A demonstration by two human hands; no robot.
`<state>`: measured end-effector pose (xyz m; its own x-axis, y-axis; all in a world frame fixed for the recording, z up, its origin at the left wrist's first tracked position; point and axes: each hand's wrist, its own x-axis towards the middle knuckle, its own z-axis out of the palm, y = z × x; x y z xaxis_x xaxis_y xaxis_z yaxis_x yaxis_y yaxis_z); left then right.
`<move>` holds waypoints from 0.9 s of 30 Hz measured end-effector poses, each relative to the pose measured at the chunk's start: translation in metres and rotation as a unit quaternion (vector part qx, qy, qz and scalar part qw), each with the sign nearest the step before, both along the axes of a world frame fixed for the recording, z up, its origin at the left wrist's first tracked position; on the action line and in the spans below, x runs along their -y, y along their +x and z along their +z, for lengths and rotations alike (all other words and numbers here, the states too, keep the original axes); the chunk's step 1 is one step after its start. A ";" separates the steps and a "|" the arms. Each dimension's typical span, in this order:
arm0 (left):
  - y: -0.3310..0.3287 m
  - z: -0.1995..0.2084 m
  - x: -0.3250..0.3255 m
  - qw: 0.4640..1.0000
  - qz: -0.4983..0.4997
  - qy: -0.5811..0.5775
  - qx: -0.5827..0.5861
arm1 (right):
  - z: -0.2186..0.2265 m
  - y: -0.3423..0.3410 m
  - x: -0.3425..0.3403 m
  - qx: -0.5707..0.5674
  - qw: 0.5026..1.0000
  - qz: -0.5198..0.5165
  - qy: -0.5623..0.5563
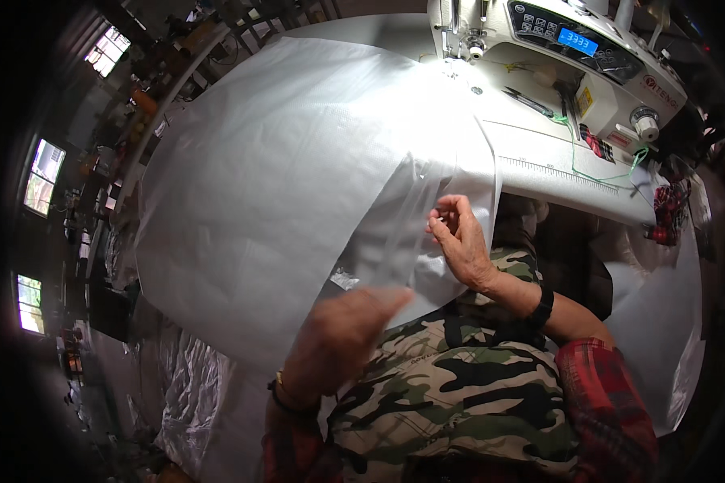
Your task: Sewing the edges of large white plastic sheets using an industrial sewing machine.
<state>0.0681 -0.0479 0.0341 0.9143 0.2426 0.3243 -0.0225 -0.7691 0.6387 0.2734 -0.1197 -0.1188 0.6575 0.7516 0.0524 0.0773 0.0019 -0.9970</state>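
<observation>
A large white sheet (258, 185), thin and slightly glossy, spreads over the sewing table and hangs toward my lap. Its upper part lies under the bright lamp by the needle of the sewing machine (540, 48). My right hand (463, 245) is above the sheet's near right part, fingers curled and tips pressed together; what they pinch, if anything, is too small to make out. A pale translucent strip (407, 217) runs along the sheet to the left of those fingers. Closer to me, over the sheet's near edge, my left hand (342, 334) is smeared by motion, its fingers unclear.
Dark thread snips (528, 101) lie on the machine bed beside green thread (576, 153). Red plaid scraps (670, 211) hang at the table's right end. More white sheeting (656, 306) drapes on the right, and crumpled clear plastic (192, 394) lies low on the left.
</observation>
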 end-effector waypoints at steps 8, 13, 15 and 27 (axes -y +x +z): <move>0.037 -0.083 -0.056 0.953 0.208 0.222 0.000 | 0.004 -0.003 0.012 0.468 0.876 0.105 -0.051; 0.065 -0.133 -0.072 0.867 0.228 0.441 -0.046 | 0.005 -0.002 0.019 0.457 0.879 0.133 -0.006; 0.064 -0.146 -0.083 0.863 0.231 0.448 -0.032 | 0.010 -0.002 0.020 0.474 0.870 0.139 0.006; 0.045 -0.112 -0.109 0.905 0.216 0.363 0.053 | 0.014 -0.001 0.026 0.310 0.941 0.137 0.020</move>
<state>0.1128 0.0613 -0.0778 0.7396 0.2572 0.6219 0.3479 -0.9372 -0.0261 0.2720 -0.1456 -0.1049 0.2736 0.8776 0.3937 0.6349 0.1427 -0.7593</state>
